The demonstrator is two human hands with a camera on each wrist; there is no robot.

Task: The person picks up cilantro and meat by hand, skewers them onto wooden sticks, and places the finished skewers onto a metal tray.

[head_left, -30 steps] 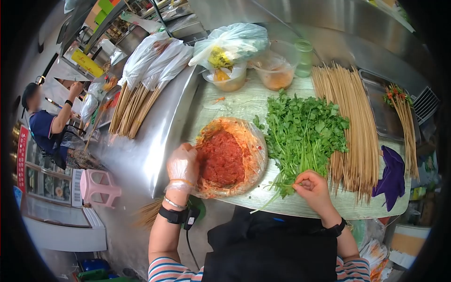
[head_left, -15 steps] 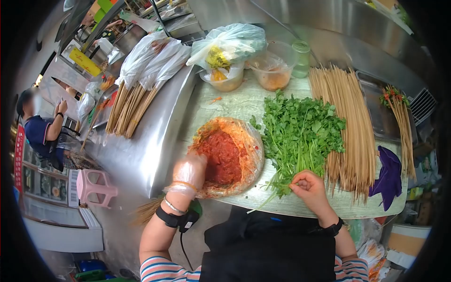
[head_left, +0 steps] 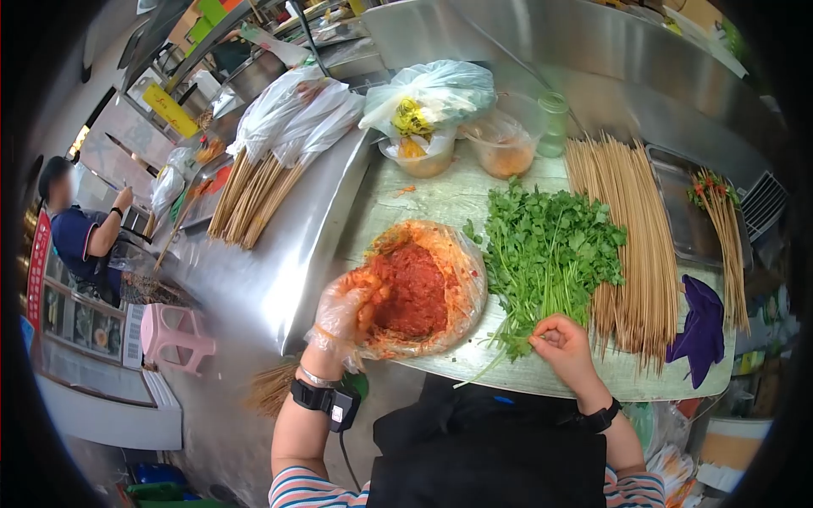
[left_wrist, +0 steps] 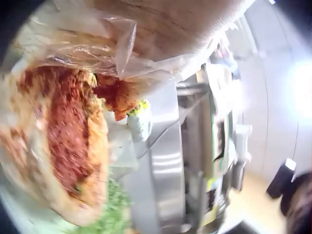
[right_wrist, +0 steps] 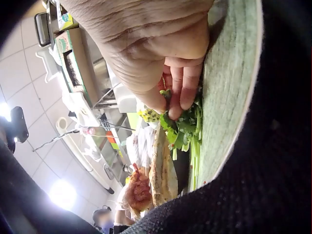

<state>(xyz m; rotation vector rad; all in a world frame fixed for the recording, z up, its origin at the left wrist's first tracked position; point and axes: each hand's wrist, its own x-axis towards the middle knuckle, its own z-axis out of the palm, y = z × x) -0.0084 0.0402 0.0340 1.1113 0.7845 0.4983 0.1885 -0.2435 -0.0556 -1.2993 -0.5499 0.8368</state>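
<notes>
A red, minced-looking paste (head_left: 412, 292) fills a round bowl lined with clear plastic (head_left: 464, 279), its inner wall smeared orange. My left hand (head_left: 340, 309), in a clear plastic glove banded at the wrist, is at the bowl's left rim. Its fingers are curled and coated with the paste; a red clump (left_wrist: 116, 100) shows beyond the glove in the left wrist view. Bare, my right hand (head_left: 563, 349) pinches a sprig of cilantro (right_wrist: 166, 92) between thumb and fingers. It is at the stem end of a big cilantro heap (head_left: 555, 245), close above the table.
Bamboo skewers (head_left: 627, 254) lie right of the cilantro, beside a purple cloth (head_left: 701, 326) and a metal tray (head_left: 677, 212). Plastic tubs (head_left: 501, 152) and a green jar (head_left: 552, 127) stand behind. Bagged skewers (head_left: 254, 199) rest on the steel counter (head_left: 296, 241). Another person (head_left: 85, 237) stands far left.
My left hand moved from the bowl's left rim in over the paste, then back to the rim, now with red paste on its fingers. The right hand stays at the cilantro stems.
</notes>
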